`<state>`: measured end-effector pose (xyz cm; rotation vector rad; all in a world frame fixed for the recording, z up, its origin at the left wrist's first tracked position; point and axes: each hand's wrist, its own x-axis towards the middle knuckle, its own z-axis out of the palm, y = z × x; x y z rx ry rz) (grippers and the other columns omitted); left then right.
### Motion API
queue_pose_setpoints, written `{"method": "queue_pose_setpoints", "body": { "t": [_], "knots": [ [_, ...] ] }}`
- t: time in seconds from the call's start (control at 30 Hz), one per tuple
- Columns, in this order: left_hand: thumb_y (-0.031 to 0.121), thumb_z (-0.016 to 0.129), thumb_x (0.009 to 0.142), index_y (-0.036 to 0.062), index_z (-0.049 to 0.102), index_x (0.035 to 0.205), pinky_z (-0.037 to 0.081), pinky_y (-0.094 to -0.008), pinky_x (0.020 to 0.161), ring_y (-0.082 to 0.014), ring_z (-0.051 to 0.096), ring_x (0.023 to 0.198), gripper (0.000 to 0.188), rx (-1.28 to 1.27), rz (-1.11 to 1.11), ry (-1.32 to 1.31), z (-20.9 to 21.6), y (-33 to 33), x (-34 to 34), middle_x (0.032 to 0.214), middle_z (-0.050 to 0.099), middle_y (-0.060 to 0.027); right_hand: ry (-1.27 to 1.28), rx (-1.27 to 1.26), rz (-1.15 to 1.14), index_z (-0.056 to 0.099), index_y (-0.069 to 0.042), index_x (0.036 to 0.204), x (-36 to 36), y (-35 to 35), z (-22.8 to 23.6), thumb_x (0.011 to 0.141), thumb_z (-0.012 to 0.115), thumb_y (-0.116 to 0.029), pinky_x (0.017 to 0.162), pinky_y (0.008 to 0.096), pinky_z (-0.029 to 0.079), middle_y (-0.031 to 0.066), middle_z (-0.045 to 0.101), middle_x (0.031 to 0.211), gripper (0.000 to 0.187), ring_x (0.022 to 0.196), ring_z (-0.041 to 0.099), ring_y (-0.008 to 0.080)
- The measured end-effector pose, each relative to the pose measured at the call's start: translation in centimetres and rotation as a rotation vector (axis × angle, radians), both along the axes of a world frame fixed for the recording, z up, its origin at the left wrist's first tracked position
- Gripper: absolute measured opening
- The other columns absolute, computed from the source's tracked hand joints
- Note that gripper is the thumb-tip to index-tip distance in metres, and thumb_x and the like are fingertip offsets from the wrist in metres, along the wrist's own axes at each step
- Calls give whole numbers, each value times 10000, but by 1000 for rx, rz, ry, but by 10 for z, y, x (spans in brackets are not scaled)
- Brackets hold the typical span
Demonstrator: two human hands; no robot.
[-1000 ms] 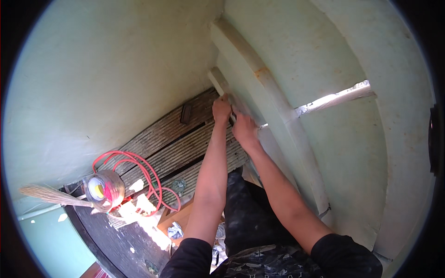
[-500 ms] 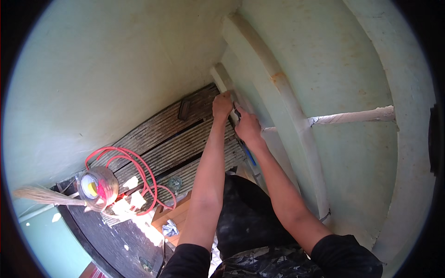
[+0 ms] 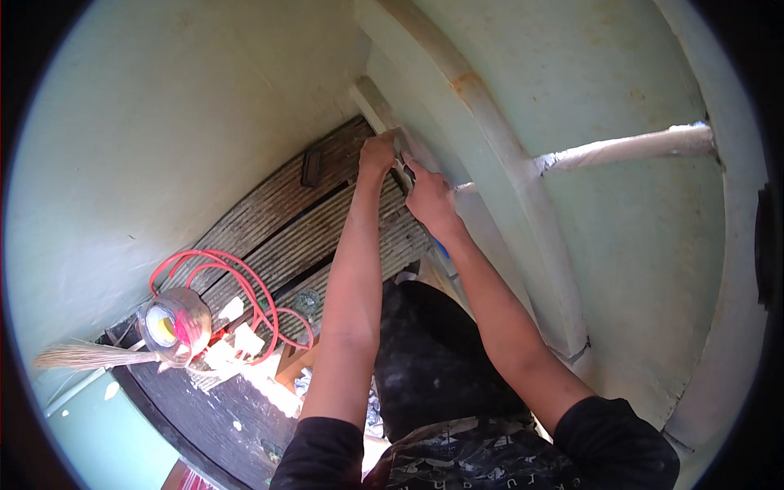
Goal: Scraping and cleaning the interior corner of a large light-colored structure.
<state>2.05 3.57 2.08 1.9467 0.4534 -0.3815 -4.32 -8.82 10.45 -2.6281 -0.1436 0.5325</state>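
Note:
Both arms reach far forward to a pale green, ribbed wall (image 3: 572, 73). My left hand (image 3: 377, 153) is closed at the foot of a short rib (image 3: 373, 100), where the floor boards meet the wall; what it grips, if anything, is hidden by the fingers. Close to its right, my right hand (image 3: 430, 196) is wrapped round a small tool with a dark handle (image 3: 408, 170), the index finger lying along it. The tool's working end is too small to make out.
Grooved wooden boards (image 3: 278, 220) cover the floor. On them lie a looped red hose (image 3: 265, 302) and a dark block (image 3: 311, 168). A clear round container (image 3: 186, 322) and a straw broom (image 3: 90, 356) are at left. A ledge (image 3: 629, 147) crosses the right wall.
The view has tilted, so the wall and floor appear slightly higher and further left. Both hands stay at the same spot by the short rib, the right still holding the dark-handled tool.

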Motion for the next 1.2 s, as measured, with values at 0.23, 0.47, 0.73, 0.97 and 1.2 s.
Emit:
{"method": "queue_pose_setpoints", "body": {
  "t": [0.23,0.47,0.73,0.97,1.2],
  "knots": [
    [184,414,831,66,559,1104,489,-385,731,-294,636,793,331,183,-191,-136,-6,-5,-2,837,640,-167,-33,19,32,470,-159,1276,13,-7,12,679,535,17,828,448,460,250,602,969,626,919,575,401],
    [76,514,763,68,552,1129,490,-432,755,-367,604,862,368,254,-180,-101,-18,-16,-19,920,624,-191,-23,3,60,486,-99,1254,-8,-15,13,656,541,33,819,430,467,259,598,969,615,917,578,389],
    [203,431,854,62,560,1131,472,-428,777,-350,577,946,336,281,-62,-209,-14,-35,-33,995,603,-203,-48,17,117,481,-112,1263,-8,-30,13,660,522,33,822,430,464,253,598,976,622,913,575,395],
    [332,381,890,17,614,1026,431,-452,832,-390,548,973,415,-1,203,-18,-3,-42,-44,1039,577,-239,-14,81,93,482,-113,1263,-21,-37,22,674,522,23,827,426,461,251,596,982,605,927,568,398],
    [329,398,882,7,624,995,428,-466,823,-411,557,935,409,73,305,-89,4,-46,-24,993,593,-240,-117,61,124,476,-114,1268,-1,-34,5,680,533,20,827,430,464,246,597,984,606,933,568,395]
  ]
}}
